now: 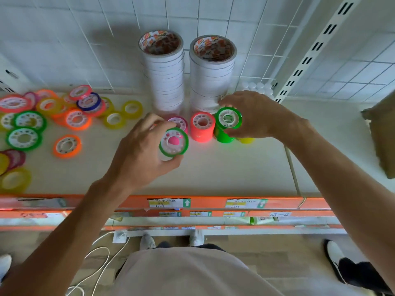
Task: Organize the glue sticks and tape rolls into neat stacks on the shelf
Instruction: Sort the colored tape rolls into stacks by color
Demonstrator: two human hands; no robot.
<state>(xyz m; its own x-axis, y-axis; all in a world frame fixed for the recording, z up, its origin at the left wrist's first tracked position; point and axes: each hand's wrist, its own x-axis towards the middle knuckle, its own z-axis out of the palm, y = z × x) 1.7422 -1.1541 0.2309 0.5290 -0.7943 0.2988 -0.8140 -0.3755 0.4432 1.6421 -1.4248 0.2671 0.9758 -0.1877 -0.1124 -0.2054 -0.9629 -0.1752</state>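
Observation:
My left hand (141,148) grips a green tape roll (173,142) above the shelf (213,165), in front of a pink stack (179,122). My right hand (258,115) holds the top of a green stack (227,124), fingers curled round it. A red-pink stack (202,129) stands between them, and a yellow roll (246,140) peeks out under my right palm. Two tall white tape stacks (163,75) (211,77) stand behind against the wall. Several loose coloured rolls (49,122) lie scattered at the left.
The shelf's orange front edge (205,202) carries price labels. A brown cardboard box (382,133) sits at the right. White caps (259,86) cluster behind my right hand by a slotted upright (316,48). Cables and feet show on the floor below.

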